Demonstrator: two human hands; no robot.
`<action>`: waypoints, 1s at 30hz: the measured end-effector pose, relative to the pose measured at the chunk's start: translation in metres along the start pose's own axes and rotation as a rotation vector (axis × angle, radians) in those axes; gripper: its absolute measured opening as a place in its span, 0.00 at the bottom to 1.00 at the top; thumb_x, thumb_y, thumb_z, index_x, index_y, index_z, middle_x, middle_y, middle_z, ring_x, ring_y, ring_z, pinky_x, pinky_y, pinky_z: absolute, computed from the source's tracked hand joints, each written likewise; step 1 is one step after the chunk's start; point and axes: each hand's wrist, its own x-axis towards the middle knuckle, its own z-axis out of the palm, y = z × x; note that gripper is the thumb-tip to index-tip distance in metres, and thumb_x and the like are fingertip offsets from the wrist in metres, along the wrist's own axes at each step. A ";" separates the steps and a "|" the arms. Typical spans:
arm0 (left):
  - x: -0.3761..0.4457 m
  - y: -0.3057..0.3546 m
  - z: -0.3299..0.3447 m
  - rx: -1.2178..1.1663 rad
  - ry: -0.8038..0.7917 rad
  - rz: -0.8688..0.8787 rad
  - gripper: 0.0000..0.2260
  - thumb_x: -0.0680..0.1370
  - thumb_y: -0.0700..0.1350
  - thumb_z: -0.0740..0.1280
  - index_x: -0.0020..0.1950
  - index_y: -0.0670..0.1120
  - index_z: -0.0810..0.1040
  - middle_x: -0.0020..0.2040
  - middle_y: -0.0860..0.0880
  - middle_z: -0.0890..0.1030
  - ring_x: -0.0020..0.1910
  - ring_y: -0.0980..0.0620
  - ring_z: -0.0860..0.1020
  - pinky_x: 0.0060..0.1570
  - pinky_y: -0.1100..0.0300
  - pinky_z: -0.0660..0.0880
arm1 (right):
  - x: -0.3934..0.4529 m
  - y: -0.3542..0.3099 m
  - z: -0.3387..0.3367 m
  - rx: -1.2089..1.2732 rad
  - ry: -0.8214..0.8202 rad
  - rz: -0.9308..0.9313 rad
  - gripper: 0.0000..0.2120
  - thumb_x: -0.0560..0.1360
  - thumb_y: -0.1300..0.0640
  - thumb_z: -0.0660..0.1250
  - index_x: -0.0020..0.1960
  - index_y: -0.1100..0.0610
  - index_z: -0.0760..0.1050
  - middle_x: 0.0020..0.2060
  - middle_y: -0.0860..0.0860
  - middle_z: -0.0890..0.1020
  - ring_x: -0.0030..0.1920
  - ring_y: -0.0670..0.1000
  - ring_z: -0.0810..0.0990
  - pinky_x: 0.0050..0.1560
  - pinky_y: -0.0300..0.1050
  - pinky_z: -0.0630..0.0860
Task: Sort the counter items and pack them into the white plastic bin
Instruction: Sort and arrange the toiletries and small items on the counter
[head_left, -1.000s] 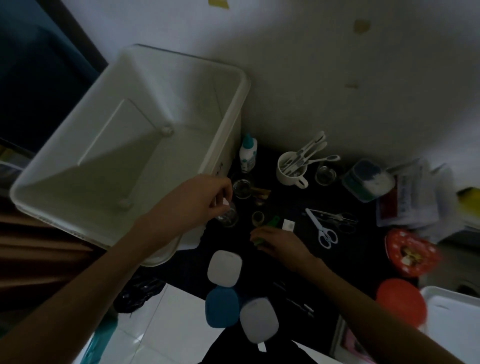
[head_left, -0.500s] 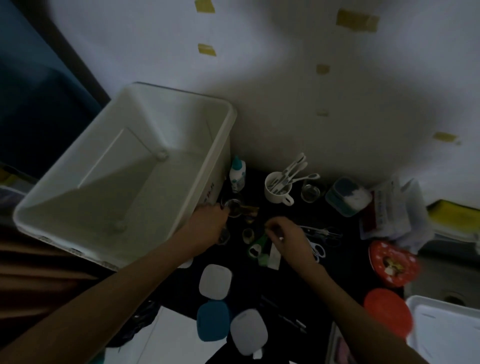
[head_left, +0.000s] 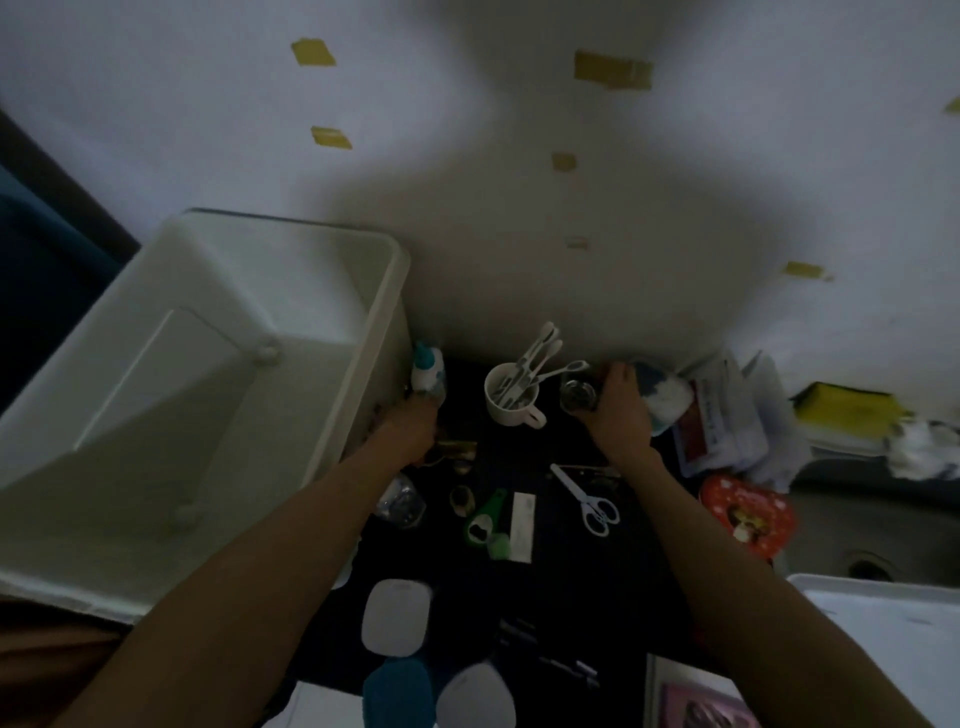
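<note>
The white plastic bin (head_left: 197, 395) stands tilted at the dark counter's (head_left: 561, 582) left end. The left hand (head_left: 410, 431) reaches the glue bottle (head_left: 427, 371) beside it, grip unclear; the right hand (head_left: 621, 410) curls around a small glass jar (head_left: 576, 395) near the white mug (head_left: 511, 400).

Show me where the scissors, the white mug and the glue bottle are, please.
scissors (head_left: 586, 499): head view, on the white handles near the pivot.
white mug (head_left: 511, 410): head view, on its outer wall.
glue bottle (head_left: 427, 371): head view, on its white body.
</note>
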 end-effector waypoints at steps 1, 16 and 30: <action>0.002 -0.001 0.003 -0.014 -0.016 -0.010 0.21 0.79 0.41 0.65 0.71 0.40 0.65 0.65 0.40 0.73 0.61 0.41 0.75 0.55 0.50 0.74 | 0.007 0.003 0.001 -0.024 -0.047 -0.020 0.36 0.68 0.54 0.78 0.68 0.61 0.63 0.68 0.61 0.68 0.60 0.63 0.76 0.51 0.54 0.76; -0.019 0.022 -0.039 -0.103 0.193 0.021 0.11 0.79 0.37 0.61 0.59 0.34 0.75 0.56 0.35 0.78 0.52 0.41 0.78 0.38 0.56 0.71 | 0.009 0.028 0.011 -0.180 -0.132 -0.100 0.34 0.70 0.49 0.76 0.69 0.58 0.64 0.65 0.60 0.70 0.54 0.63 0.78 0.46 0.53 0.78; -0.045 0.154 -0.110 0.006 0.230 0.307 0.25 0.71 0.44 0.74 0.65 0.39 0.73 0.66 0.40 0.73 0.60 0.41 0.75 0.52 0.53 0.72 | -0.026 0.064 -0.002 -0.205 -0.111 -0.042 0.35 0.71 0.49 0.74 0.73 0.53 0.62 0.69 0.59 0.63 0.51 0.60 0.80 0.43 0.50 0.79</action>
